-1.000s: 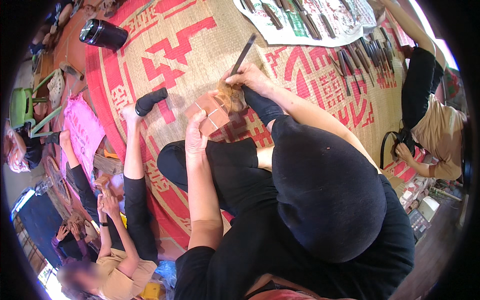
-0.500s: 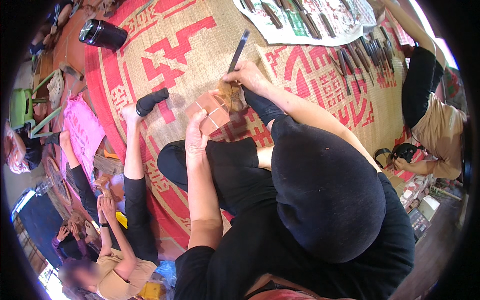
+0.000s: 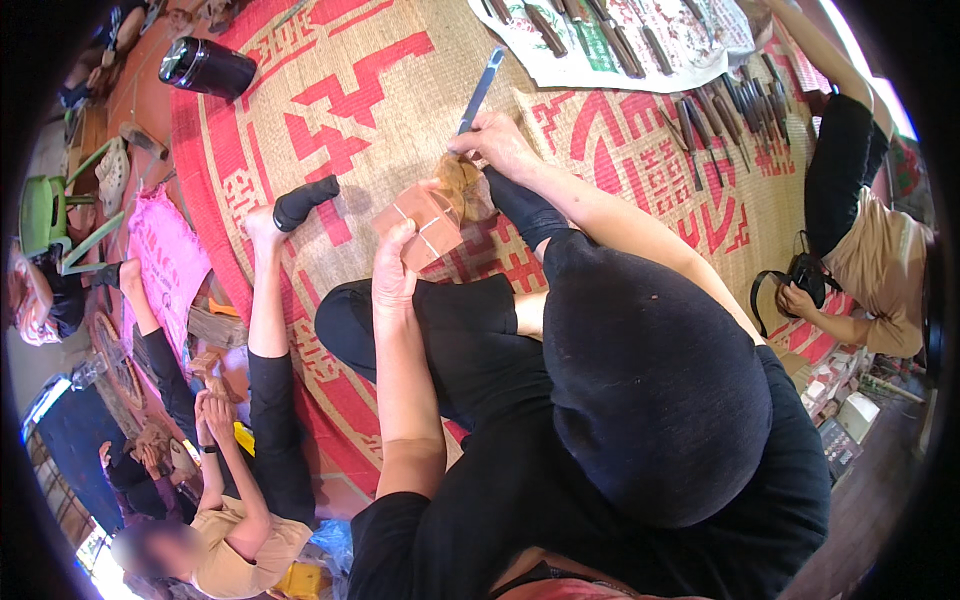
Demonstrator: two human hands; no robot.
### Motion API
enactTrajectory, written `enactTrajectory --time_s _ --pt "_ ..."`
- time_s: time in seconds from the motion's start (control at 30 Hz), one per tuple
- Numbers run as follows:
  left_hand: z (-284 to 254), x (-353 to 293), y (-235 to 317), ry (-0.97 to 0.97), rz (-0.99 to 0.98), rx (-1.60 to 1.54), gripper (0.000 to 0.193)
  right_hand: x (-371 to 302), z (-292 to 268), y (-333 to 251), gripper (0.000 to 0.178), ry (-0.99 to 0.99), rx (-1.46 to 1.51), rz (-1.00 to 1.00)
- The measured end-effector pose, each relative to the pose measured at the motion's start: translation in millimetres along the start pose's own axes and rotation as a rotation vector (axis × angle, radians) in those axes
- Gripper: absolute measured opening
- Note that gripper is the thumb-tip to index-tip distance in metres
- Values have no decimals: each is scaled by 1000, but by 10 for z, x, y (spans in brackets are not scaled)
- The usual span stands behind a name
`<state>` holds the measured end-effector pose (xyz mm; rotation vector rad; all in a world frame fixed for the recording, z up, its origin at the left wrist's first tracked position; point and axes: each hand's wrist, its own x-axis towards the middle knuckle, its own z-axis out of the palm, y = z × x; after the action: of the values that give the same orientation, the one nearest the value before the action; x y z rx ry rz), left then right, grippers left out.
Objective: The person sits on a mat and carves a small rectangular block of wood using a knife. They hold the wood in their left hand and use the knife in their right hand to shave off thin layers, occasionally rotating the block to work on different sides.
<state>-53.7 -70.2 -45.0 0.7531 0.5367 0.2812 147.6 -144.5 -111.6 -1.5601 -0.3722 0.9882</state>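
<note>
My left hand grips a reddish-brown block marked with pale crossing lines, thumb on its near face and the other fingers mostly hidden behind it. Just beyond the block's far corner stands a rough yellowish-brown piece of wood, close to my dark-socked foot. Above this wood, my right hand is closed on the lower part of a long, flat metal blade. The blade slants up and slightly right, away from the block. Whether its lower end touches the wood is hidden by the fingers.
A red-and-straw patterned mat lies underneath. Several carving tools rest at the upper right, others on a white sheet. A black canister stands upper left. One co-worker sits left; another at right holds a black strapped object.
My right hand and the blade have shifted slightly upward, and the blade catches more light. My left hand and block stay nearly still. The right co-worker's strapped object has turned and risen.
</note>
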Motion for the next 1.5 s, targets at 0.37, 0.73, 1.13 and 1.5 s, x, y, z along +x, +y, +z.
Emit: enactTrajectory --time_s 0.37,0.73,1.13,1.5 --pt "-14 -31 -3 42 -20 -19 47 -56 68 -168 22 -60 -250 25" --pt "-23 -15 -6 -13 -25 3 48 -12 76 -92 22 -29 -365 -96" --pt "-37 -11 -7 -27 -30 -2 48 -5 100 -75 25 -114 -452 -178" --pt "-28 4 -14 -19 -37 -3 49 -1 45 -70 27 -129 -495 -215"
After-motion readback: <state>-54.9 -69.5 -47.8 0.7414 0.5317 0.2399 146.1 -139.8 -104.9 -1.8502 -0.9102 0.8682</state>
